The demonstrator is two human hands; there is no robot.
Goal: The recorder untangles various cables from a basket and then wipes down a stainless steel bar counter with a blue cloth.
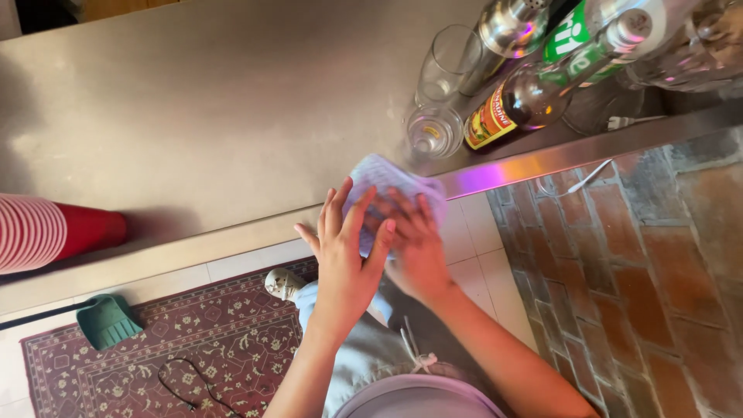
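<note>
At the front edge of the steel counter [193, 116], both hands press a pale lavender cloth [387, 182] between them. Left hand [346, 255] rises with fingers spread, palm against the cloth; right hand [414, 240] wraps it from the other side, fingers curled. Bottles [518, 104] and glasses [449, 66] stand just beyond.

Red-yellow label [490, 122] on brown bottle; green label [569, 39] behind.

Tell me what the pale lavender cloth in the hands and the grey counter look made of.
The pale lavender cloth looks like soft woven or knit fabric: textured surface, bunching under both hands. The grey counter looks like brushed metal, probably stainless steel: dull sheen, reflective edge strip.
</note>
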